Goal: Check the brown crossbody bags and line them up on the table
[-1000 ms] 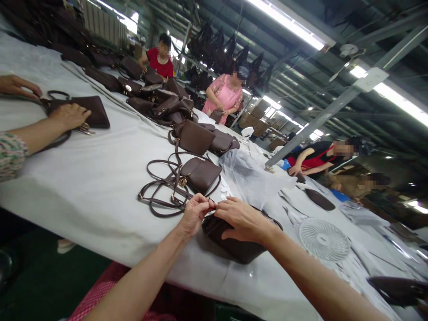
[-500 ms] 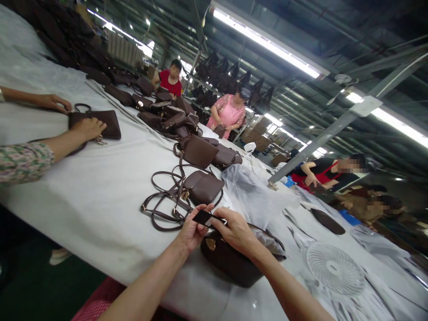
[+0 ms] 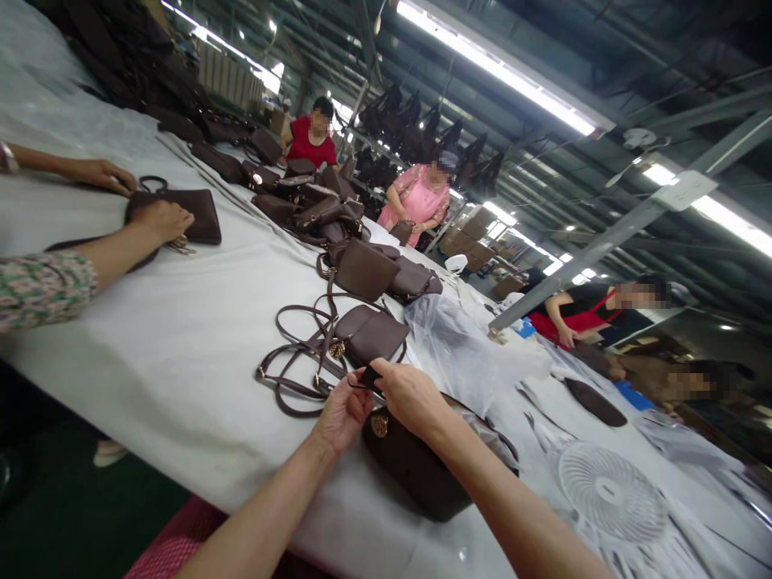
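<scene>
Both my hands pinch a small flat black tag (image 3: 370,378) above the near table edge. My left hand (image 3: 343,412) has its thumb and fingers closed at the tag's left end, where a thin dark loop shows. My right hand (image 3: 410,394) grips the tag from above and hides part of it. Just under my right hand lies a dark brown handbag (image 3: 416,474) with a round gold emblem, its top side showing grey wrapping. Beyond my fingers is a smaller brown bag (image 3: 371,334) with a gold charm and a coiled strap (image 3: 283,354).
A co-worker's hands (image 3: 160,221) rest on a brown pouch (image 3: 202,215) at left. Several brown bags (image 3: 319,213) are heaped farther back. Clear plastic (image 3: 452,338), a white fan (image 3: 612,490) and a slanting metal post (image 3: 579,261) stand to the right. Other people work beyond the table.
My right hand has shifted left along the black tag and now covers more of it. The tag has tilted and risen slightly. The handbag stays in place.
</scene>
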